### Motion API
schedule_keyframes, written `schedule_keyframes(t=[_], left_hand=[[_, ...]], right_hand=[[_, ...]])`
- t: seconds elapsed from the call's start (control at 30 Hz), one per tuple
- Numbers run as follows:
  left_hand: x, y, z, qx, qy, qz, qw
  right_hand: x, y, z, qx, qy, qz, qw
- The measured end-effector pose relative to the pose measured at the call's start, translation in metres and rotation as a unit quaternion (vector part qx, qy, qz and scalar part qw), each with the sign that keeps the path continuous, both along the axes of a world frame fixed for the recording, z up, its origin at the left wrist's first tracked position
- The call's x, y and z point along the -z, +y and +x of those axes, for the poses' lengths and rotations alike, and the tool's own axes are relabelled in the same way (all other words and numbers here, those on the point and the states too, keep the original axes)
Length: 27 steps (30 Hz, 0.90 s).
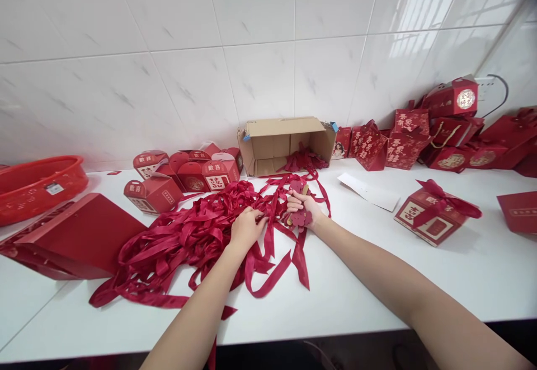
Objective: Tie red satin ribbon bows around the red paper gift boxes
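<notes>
A big tangled heap of dark red satin ribbon (188, 241) covers the middle of the table. At its right side my left hand (246, 228) is closed, fingertips pinched on a ribbon; its exact hold is partly hidden. My right hand (309, 206) lies palm up, its fingers curled around several dark red flower-shaped paper tags (300, 220). Loose ribbon ends hang below both hands. Just behind them, a cardboard box (255, 149) lies on its side with its mouth facing me, and more dark red pieces (305, 160) spill from it.
Red gift boxes (156, 193) stand behind the heap, beside a large red folded box (84, 238) and a red plastic basin (62, 177). On the right are a white card (369, 192), a bow-tied box (434, 213) and stacked red boxes (405, 149). A tiled wall closes the back.
</notes>
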<state>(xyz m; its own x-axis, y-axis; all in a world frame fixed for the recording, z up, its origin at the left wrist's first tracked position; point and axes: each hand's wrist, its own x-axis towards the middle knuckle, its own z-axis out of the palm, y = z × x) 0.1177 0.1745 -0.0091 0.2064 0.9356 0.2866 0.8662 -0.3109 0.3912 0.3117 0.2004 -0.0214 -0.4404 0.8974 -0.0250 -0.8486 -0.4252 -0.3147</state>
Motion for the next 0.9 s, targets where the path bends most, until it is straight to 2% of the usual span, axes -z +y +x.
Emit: schedule_keyframes(t=[0.27, 0.5, 0.57, 0.67, 0.73, 0.77, 0.83, 0.9], left_hand=[[-0.004, 0.000, -0.018, -0.021, -0.113, -0.018, 0.993], [-0.016, -0.004, -0.022, 0.015, -0.174, -0.057, 0.983], [-0.016, -0.005, -0.022, 0.013, -0.196, -0.050, 0.979], [-0.017, -0.007, -0.021, -0.023, -0.234, -0.005, 0.972], [-0.021, -0.008, -0.020, -0.058, -0.292, 0.059, 0.953], [-0.024, -0.009, -0.020, -0.071, -0.337, 0.092, 0.934], [-0.031, -0.008, -0.021, -0.082, -0.455, 0.133, 0.877], [-0.037, -0.006, -0.024, -0.075, -0.563, 0.126, 0.813]], right_hand=[[-0.001, -0.003, 0.000, -0.002, 0.010, 0.034, 0.999], [-0.003, -0.005, -0.002, -0.008, 0.003, 0.038, 0.999], [-0.004, -0.006, -0.002, -0.009, 0.001, 0.040, 0.999], [-0.006, -0.009, -0.003, -0.014, -0.001, 0.046, 0.999], [-0.007, -0.011, -0.004, -0.021, -0.002, 0.051, 0.998], [-0.007, -0.011, -0.005, -0.026, -0.004, 0.054, 0.998], [-0.007, -0.013, -0.006, -0.036, -0.007, 0.057, 0.998], [-0.007, -0.014, -0.007, -0.042, -0.009, 0.061, 0.997]])
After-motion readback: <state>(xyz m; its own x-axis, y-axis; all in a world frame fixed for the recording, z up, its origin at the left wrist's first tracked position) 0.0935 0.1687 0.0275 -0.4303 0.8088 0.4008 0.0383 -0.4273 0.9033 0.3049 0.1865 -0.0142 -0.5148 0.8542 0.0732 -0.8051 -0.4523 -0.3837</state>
